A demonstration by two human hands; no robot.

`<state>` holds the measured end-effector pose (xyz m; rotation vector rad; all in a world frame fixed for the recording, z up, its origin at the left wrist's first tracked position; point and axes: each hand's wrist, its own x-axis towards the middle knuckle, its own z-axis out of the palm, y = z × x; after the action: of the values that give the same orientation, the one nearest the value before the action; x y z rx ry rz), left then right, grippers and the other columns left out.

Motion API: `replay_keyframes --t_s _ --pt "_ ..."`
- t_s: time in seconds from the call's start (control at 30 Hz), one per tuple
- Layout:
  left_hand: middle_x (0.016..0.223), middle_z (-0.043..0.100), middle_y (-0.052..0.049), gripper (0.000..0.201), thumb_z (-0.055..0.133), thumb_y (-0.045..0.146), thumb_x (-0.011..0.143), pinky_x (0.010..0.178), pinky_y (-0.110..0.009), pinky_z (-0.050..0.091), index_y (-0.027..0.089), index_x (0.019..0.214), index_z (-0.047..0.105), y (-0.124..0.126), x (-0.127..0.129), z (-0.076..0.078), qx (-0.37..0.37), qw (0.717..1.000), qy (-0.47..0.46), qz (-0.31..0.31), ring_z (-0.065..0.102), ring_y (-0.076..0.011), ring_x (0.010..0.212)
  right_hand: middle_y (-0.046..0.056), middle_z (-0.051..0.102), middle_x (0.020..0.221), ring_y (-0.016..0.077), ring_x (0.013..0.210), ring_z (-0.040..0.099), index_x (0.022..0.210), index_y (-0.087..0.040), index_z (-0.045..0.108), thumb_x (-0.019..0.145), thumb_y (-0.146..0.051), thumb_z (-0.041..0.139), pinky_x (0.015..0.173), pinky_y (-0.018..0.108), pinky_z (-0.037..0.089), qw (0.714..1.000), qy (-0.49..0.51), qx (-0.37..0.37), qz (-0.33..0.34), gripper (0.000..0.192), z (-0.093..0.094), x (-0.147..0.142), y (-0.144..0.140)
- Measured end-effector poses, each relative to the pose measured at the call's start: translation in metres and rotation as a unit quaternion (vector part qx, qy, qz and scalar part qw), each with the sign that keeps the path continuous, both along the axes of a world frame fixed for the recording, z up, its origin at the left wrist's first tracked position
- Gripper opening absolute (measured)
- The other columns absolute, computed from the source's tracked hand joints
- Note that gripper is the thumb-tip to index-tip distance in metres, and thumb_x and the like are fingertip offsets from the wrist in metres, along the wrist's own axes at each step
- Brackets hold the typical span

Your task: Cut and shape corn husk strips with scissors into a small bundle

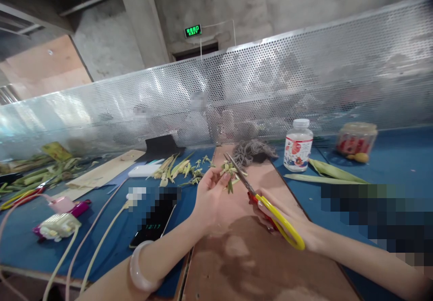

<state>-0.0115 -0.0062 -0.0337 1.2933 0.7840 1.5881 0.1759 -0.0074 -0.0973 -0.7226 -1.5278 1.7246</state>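
My left hand (210, 192) is closed in a pinch on a small sprig of pale green leaves (229, 171), held over the bare brown board (216, 265). In my right hand (287, 217) is a pair of scissors (270, 208) with yellow and red handles. Its blades point up and to the left, slightly apart, with the tips beside the sprig. From this angle I cannot tell whether the blades touch the leaves. Similar pale green sprigs and leaf pieces (181, 169) lie in a row on the blue surface behind my left hand.
Grey yarn (252, 151) lies at the board's far end. Right of it stand a clear bottle (298, 145), a jar (356, 141) and long green leaves (333, 172). On the left are a phone (155, 217), cables, a second pair of scissors (27, 197) and stalks. A perforated metal screen (162, 98) stands behind.
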Motion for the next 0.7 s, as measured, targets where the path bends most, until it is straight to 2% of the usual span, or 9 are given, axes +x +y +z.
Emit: replay_keyframes --t_s 0.4,0.53,0.7 --pt "0.083 0.064 -0.003 0.018 0.070 0.032 0.074 0.076 -0.025 0.044 0.017 0.081 0.061 -0.001 0.002 0.004 -0.008 1.000 0.005 0.010 0.057 -0.0120 0.077 -0.006 0.036 0.063 0.0069 0.052 0.029 0.090 -0.024 0.043 0.088 -0.049 0.050 0.045 0.020 0.021 1.000 0.007 0.006 0.012 0.026 0.012 -0.001 -0.006" --pt "0.076 0.063 -0.001 0.020 0.071 0.032 0.073 0.074 -0.026 0.044 0.017 0.079 0.060 -0.001 0.002 0.004 -0.015 1.000 0.010 0.019 0.057 -0.0118 0.073 -0.006 0.035 0.064 0.0066 0.053 0.029 0.090 -0.024 0.042 0.088 -0.052 0.048 0.047 0.020 0.021 1.000 -0.001 -0.008 0.017 0.029 0.013 0.000 -0.008" --pt "0.078 0.063 -0.001 0.017 0.070 0.031 0.075 0.074 -0.025 0.044 0.018 0.081 0.061 -0.001 0.000 0.003 -0.002 1.000 0.022 0.022 0.057 -0.0109 0.073 -0.006 0.033 0.064 0.0063 0.053 0.028 0.089 -0.024 0.041 0.084 -0.056 0.051 0.047 0.019 0.019 0.999 -0.014 -0.038 0.016 0.034 0.017 0.001 -0.008"
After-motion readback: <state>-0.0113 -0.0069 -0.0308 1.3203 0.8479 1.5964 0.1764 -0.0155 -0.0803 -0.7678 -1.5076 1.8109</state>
